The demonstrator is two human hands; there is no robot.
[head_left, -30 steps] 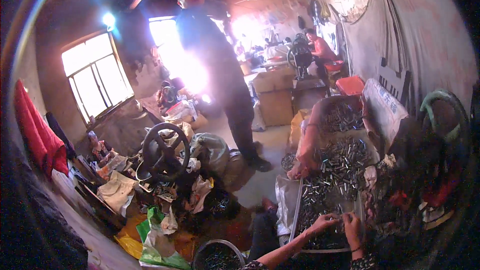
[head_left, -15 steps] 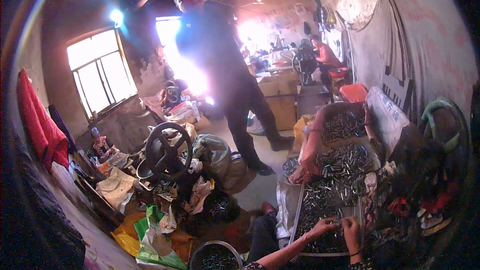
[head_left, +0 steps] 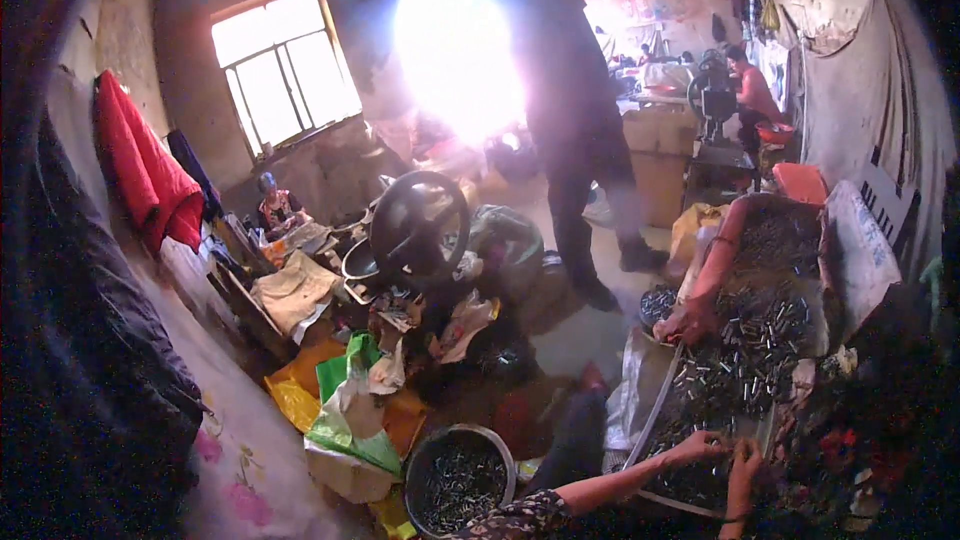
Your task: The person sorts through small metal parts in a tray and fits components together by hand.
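Over the near end of a long tray (head_left: 655, 407), my left hand (head_left: 700, 447) is closed in a pinch. My right hand (head_left: 742, 462) is beside it, almost touching, its fingers bent together too. Whatever they hold is too small to make out. Many small dark metal cylinders (head_left: 755, 335) are heaped in the tray under and beyond both hands. To the left of my left forearm, a round bucket (head_left: 512, 475) holds more of the same small pieces.
A person in dark clothes (head_left: 575, 110) stands ahead, near a large black handwheel (head_left: 420, 230). Plastic bags (head_left: 350, 435) and sacks clutter the floor at left. Other people sit by the window and at the far right. A pale sack (head_left: 860, 250) lines the tray's right side.
The view has swung left and down, so everything appears shifted right and the bucket shows more fully. Both hands stay close together over the tray, fingers still closed.
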